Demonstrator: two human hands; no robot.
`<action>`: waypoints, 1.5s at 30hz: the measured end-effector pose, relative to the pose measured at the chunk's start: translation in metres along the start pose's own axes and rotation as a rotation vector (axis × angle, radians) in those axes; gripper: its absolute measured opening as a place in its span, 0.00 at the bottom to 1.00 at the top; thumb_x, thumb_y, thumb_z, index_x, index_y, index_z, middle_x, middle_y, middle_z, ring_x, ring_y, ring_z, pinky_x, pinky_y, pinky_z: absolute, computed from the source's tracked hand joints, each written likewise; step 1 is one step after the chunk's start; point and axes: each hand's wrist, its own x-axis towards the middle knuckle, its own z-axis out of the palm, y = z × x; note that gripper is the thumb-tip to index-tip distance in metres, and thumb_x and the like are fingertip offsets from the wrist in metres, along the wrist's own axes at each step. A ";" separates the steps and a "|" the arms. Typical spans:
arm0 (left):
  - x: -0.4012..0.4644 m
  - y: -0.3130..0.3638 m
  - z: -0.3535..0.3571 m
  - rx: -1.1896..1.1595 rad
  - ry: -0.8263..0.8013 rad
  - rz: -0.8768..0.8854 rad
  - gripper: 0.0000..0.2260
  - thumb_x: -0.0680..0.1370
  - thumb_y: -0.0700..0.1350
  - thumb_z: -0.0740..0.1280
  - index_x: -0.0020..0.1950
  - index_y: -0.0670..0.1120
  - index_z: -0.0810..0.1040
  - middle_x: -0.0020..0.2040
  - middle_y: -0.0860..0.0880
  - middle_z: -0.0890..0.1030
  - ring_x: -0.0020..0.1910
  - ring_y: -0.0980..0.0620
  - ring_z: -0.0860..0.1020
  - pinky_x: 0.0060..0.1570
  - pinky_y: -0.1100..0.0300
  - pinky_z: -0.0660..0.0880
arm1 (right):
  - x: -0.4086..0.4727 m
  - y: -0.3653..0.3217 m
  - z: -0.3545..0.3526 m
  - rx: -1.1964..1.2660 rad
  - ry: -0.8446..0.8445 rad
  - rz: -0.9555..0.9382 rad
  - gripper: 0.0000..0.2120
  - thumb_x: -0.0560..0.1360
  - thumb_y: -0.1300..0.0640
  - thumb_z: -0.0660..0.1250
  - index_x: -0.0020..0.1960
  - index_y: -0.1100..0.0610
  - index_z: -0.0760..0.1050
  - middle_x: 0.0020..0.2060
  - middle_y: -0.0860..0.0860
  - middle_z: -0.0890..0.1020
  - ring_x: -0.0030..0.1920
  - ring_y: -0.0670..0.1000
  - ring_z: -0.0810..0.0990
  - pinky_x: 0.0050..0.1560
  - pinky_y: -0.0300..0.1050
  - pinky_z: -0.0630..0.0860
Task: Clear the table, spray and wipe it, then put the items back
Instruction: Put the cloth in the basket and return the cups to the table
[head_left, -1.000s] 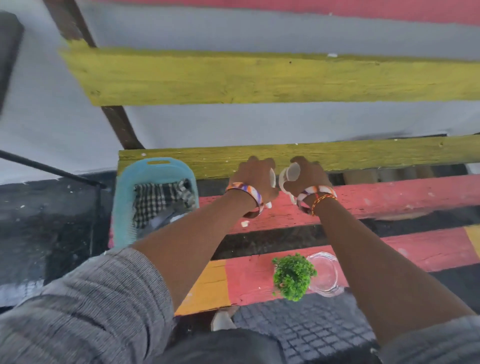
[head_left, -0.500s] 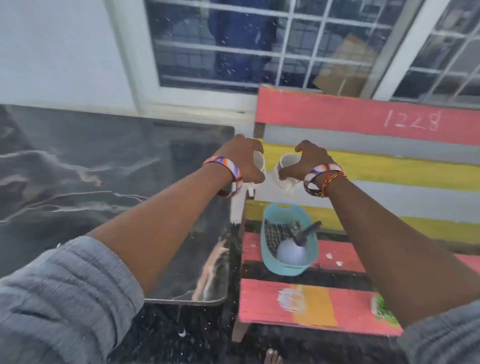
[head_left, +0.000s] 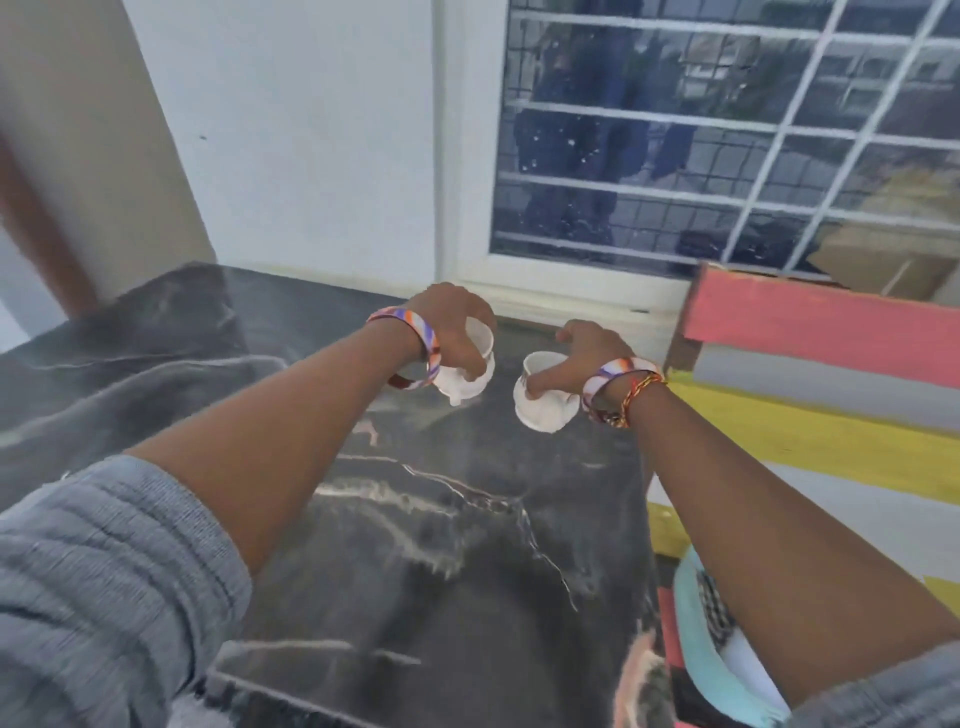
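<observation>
My left hand (head_left: 449, 322) grips a white cup (head_left: 467, 371) from above, fingers hooked over its rim. My right hand (head_left: 584, 356) holds a second white cup (head_left: 543, 410) the same way, thumb inside the rim. Both cups hang just above the far part of the dark marble table (head_left: 415, 545), side by side and a little apart. The tabletop under them is bare and shows white veins.
A striped pink, grey and yellow bench (head_left: 831, 395) stands right of the table. A light blue basket (head_left: 717, 660) with a checked cloth sits on it at lower right. Behind the table are a white wall and a barred window (head_left: 701, 135).
The view swung left from the bench to the table. Both hands carried the white cups from over the bench to above the table's far side.
</observation>
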 end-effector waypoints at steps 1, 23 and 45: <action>0.012 -0.013 -0.005 0.003 -0.002 -0.006 0.22 0.66 0.42 0.72 0.60 0.49 0.77 0.56 0.47 0.77 0.54 0.47 0.75 0.48 0.60 0.72 | 0.015 -0.008 0.005 0.004 -0.014 0.003 0.33 0.63 0.46 0.75 0.62 0.58 0.70 0.59 0.55 0.78 0.56 0.57 0.76 0.53 0.46 0.74; 0.139 -0.397 -0.134 -0.060 0.097 -0.343 0.36 0.53 0.45 0.64 0.63 0.48 0.75 0.63 0.44 0.75 0.60 0.44 0.73 0.52 0.60 0.68 | 0.268 -0.260 0.174 0.439 -0.136 0.147 0.27 0.45 0.52 0.75 0.44 0.54 0.78 0.42 0.52 0.81 0.47 0.56 0.82 0.47 0.51 0.81; 0.222 -0.594 -0.118 -0.157 0.012 -0.231 0.33 0.66 0.38 0.72 0.69 0.47 0.66 0.67 0.45 0.73 0.63 0.44 0.73 0.55 0.58 0.70 | 0.404 -0.405 0.292 0.214 -0.116 0.267 0.17 0.64 0.52 0.75 0.30 0.55 0.68 0.26 0.48 0.71 0.27 0.46 0.71 0.20 0.32 0.61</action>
